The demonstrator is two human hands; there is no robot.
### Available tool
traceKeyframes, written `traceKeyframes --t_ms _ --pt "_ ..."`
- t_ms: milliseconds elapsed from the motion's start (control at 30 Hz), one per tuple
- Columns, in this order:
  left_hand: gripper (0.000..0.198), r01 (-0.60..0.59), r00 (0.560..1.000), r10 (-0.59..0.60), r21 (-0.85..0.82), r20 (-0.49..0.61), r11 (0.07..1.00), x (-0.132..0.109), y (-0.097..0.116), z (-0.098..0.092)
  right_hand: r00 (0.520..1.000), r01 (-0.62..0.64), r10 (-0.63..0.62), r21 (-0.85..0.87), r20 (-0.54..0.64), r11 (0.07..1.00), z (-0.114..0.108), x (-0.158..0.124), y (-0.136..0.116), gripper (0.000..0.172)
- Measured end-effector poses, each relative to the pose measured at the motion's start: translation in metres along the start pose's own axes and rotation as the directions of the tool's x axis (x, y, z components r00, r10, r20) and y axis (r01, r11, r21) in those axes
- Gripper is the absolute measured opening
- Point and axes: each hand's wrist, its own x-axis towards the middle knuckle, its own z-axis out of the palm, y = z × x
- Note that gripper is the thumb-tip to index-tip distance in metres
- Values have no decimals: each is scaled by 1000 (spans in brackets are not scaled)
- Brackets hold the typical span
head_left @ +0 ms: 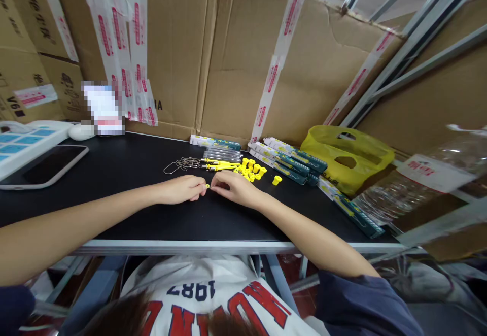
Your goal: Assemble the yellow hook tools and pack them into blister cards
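Observation:
My left hand (pixel 188 189) is closed in a pinch, with a small yellow plastic piece (pixel 207 186) showing at its fingertips. Right beside it, my right hand (pixel 238 188) is pinched on something too thin to make out. Just beyond my right hand lies a pile of yellow plastic caps (pixel 251 165), partly hidden by the hand; one more yellow cap (pixel 277 180) sits apart to the right. Yellow rods with metal tips (pixel 222 165) lie behind my hands. Bent metal wires (pixel 181 164) are heaped to their left, and clear tubes (pixel 224 153) lie behind the rods.
Printed slim boxes (pixel 281 159) are stacked at the back right, another box (pixel 355 211) lies near the right edge. A yellow plastic bag (pixel 348 158) and a large clear bottle (pixel 414 173) stand right. A phone (pixel 49 166) lies left on the black table (pixel 125 214); cardboard walls the back.

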Motion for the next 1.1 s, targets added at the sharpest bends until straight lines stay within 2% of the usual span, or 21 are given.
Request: traceKeyframes --t_ms 167,367,567,633,833,1100 --pt "33 5 1000 -5 -14 8 1000 0 -1 -1 999 -33 33 -16 7 999 1 -1 -3 10" --pt "32 9 1000 -9 -4 16 1000 0 0 -1 997 -71 71 124 -2 990 9 -2 3 7" --pt "32 24 1000 -23 -11 20 1000 0 0 -1 996 -88 90 252 4 964 13 -3 7 12" --pt "32 19 999 -18 -31 26 999 1 -1 -1 998 -70 67 221 18 973 12 -3 7 12" --pt "29 -16 999 17 -31 33 999 2 -2 -1 996 23 -22 -12 89 1000 9 -3 5 15" --pt "29 -12 999 14 -51 31 999 2 -5 -1 990 72 -58 -113 128 991 9 -3 6 24"
